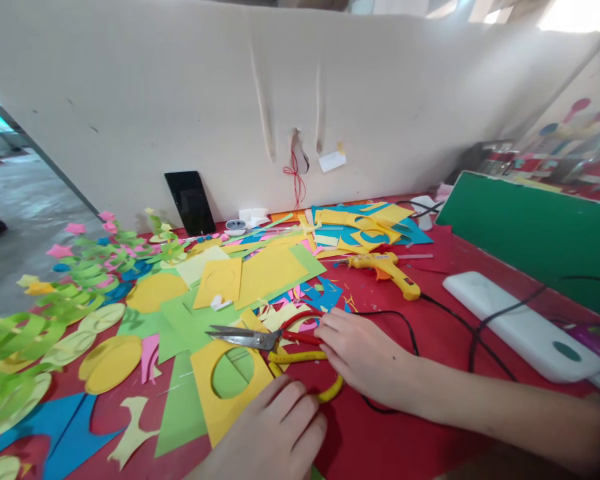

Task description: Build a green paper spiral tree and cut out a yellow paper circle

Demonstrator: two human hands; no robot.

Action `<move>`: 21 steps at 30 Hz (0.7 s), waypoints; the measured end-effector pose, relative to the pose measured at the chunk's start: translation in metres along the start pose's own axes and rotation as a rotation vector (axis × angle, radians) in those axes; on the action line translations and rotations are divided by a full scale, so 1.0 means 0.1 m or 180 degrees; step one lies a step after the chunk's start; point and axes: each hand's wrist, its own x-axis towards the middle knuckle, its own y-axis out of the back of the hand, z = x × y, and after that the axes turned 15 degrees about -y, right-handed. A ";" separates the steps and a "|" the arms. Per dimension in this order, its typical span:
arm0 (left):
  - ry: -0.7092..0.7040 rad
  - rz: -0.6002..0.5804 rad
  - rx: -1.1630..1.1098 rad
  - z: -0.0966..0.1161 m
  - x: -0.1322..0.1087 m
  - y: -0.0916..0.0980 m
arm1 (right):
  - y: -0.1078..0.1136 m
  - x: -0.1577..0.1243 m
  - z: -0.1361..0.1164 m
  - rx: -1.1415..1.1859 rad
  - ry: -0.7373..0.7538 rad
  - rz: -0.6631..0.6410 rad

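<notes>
My right hand [363, 353] is closed around the handles of a pair of scissors [260, 339]. One handle loop is red and the other yellow, and the blades point left, slightly apart. Low in the view, my left hand [277, 430] has its fingers curled together at the right edge of a yellow sheet of paper [207, 380] with a round hole cut in it. The left thumb is hidden. Green paper [180, 413] lies under the yellow sheet and shows through the hole. Two yellow paper ovals [113, 363] overlap to the left.
A yellow glue gun [387, 270] with a black cord lies behind my right hand, left of a white power bank-like block [520, 327]. Curled green paper strips [30, 333] crowd the left side. A phone [190, 203] leans on the white wall; a green board [530, 233] stands right.
</notes>
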 end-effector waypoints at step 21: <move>0.0175 -0.0120 -0.0333 0.01 0.01 0.06 | 0.34 -0.02 0.60 -0.0950 -0.2155 0.0280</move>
